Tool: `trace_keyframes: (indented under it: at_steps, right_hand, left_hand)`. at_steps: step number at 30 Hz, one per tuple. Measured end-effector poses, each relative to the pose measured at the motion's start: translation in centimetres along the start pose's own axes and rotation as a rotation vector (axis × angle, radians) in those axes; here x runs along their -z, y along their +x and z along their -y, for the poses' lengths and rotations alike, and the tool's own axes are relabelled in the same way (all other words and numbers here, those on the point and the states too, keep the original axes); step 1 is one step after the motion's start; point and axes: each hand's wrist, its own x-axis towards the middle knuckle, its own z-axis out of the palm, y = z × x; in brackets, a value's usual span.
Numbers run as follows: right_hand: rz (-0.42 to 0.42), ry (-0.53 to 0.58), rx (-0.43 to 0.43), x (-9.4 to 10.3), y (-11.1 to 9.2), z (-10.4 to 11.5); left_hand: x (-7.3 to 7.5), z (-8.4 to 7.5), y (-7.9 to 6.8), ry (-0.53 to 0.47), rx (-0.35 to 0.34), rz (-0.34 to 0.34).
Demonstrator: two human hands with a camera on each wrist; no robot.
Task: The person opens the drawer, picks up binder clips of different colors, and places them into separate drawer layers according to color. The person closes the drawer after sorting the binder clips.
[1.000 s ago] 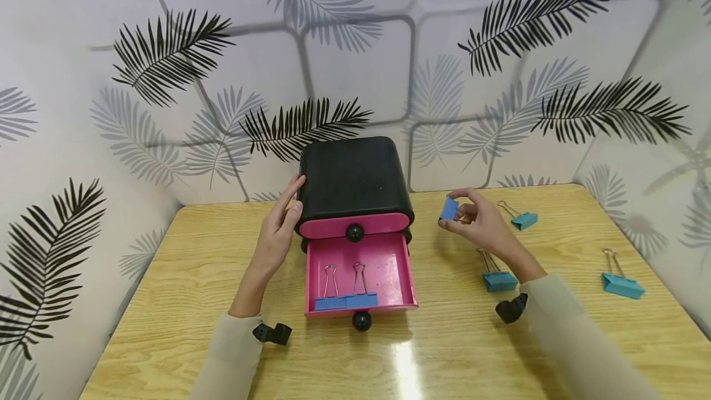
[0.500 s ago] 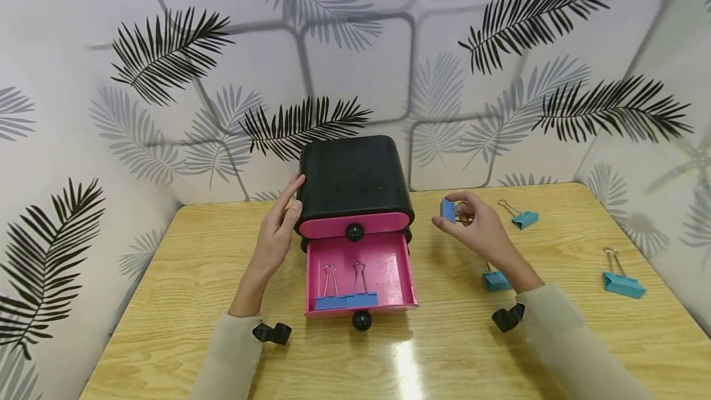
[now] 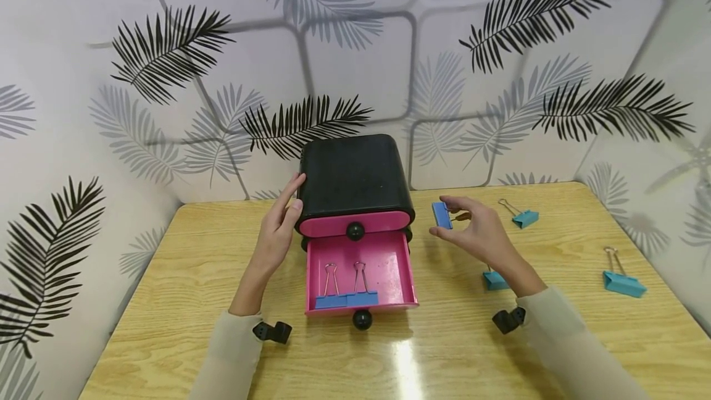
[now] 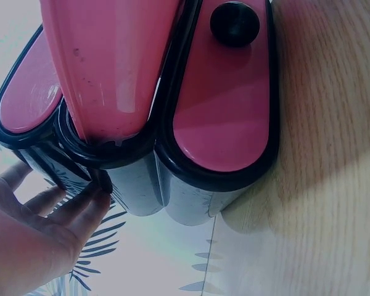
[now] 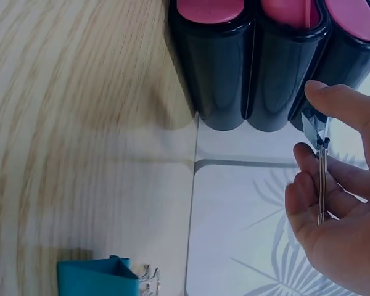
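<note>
A black drawer unit (image 3: 352,178) with pink drawer fronts stands on the table, its middle drawer (image 3: 389,261) pulled out. Two blue binder clips (image 3: 362,299) lie side by side in that drawer, handles toward the back. My left hand (image 3: 274,233) rests against the unit's left side; in the left wrist view its fingers (image 4: 80,213) touch the black casing. To the right of the unit, above the table, my right hand (image 3: 483,233) pinches another blue binder clip (image 3: 442,215) between thumb and fingers. The clip's wire handles (image 5: 322,185) point into the palm.
Teal binder clips lie on the table at right: one at the back (image 3: 524,219), one farther right (image 3: 624,284), and one (image 3: 495,280) partly hidden by my right forearm. A patterned wall (image 3: 355,79) rises behind the table (image 3: 194,276).
My right hand has shifted slightly left with the blue binder clip, which has turned so its flat side shows more. The left hand and the drawer have stayed put.
</note>
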Motion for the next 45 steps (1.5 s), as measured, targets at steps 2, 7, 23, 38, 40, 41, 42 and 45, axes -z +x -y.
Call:
trace_keyframes:
  at_steps: [2, 7, 23, 38, 40, 41, 42, 45]
  right_hand:
    - [0.000, 0.000, 0.017, 0.0, -0.1, 0.3]
    - [0.009, 0.021, 0.073, 0.1, -0.6, 0.9]
    - [0.068, 0.173, 0.113, 0.2, -2.4, 2.2]
    - [0.001, 0.161, 0.319, -0.2, -3.8, 2.7]
    - [-0.020, 0.154, 0.329, -0.2, -4.0, 2.9]
    - [-0.029, 0.152, 0.335, -0.3, -4.1, 3.0]
    - [-0.039, 0.147, 0.344, -0.3, -4.2, 3.1]
    - [-0.066, 0.138, 0.370, -0.3, -4.5, 3.3]
  left_hand:
    - [0.0, -0.1, 0.0, 0.000, 0.001, 0.000]
    - [0.0, -0.3, 0.0, 0.003, 0.005, 0.003]
    - [0.0, -0.2, 0.0, 0.000, -0.004, 0.002]
    - [0.1, 1.7, 0.2, 0.038, -0.012, -0.005]
    - [0.0, 2.9, 0.4, 0.036, -0.030, -0.007]
    - [0.0, 3.3, 0.5, 0.037, -0.037, -0.007]
    - [0.0, 3.5, 0.6, 0.037, -0.045, -0.006]
    - [0.1, 3.9, 0.7, 0.043, -0.053, -0.003]
